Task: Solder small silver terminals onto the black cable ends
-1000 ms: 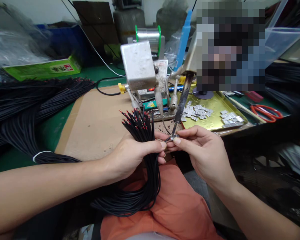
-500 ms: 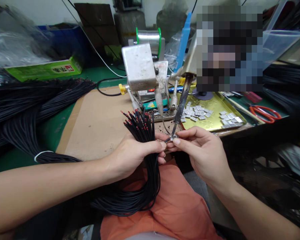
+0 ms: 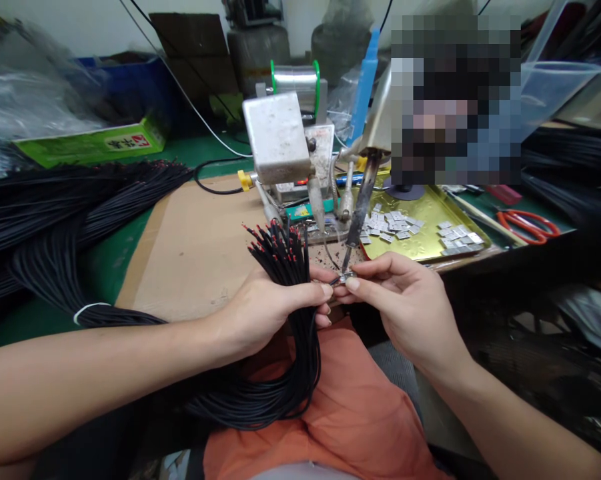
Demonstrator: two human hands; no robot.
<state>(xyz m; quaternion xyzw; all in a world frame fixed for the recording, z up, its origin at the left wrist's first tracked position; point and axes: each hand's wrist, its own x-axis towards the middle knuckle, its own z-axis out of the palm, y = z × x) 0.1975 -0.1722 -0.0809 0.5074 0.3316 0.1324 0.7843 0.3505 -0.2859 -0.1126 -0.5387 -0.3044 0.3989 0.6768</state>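
My left hand (image 3: 280, 303) is closed around a thick bundle of black cables (image 3: 279, 257) with red wire ends pointing up. Between its thumb and fingers one cable from the bundle sticks out to the right. My right hand (image 3: 405, 297) pinches a small silvery piece (image 3: 347, 277) at that cable's end. The tip of a mounted soldering iron (image 3: 361, 203) comes down onto the piece from above. A thin solder feed tube hangs from the metal soldering machine (image 3: 276, 137) close by. The bundle's lower part droops over my lap.
A gold tray (image 3: 430, 203) with several small silvery plates stands behind my right hand. Orange-handled scissors (image 3: 527, 225) lie further right. More black cables (image 3: 55, 207) cover the left of the bench, beside a cardboard sheet (image 3: 180, 247). A solder spool (image 3: 295, 83) sits at the back.
Both hands hold nearly the same pose, with the silvery piece still under the iron tip. The view has shifted slightly. A faint wisp like smoke now shows near the iron.
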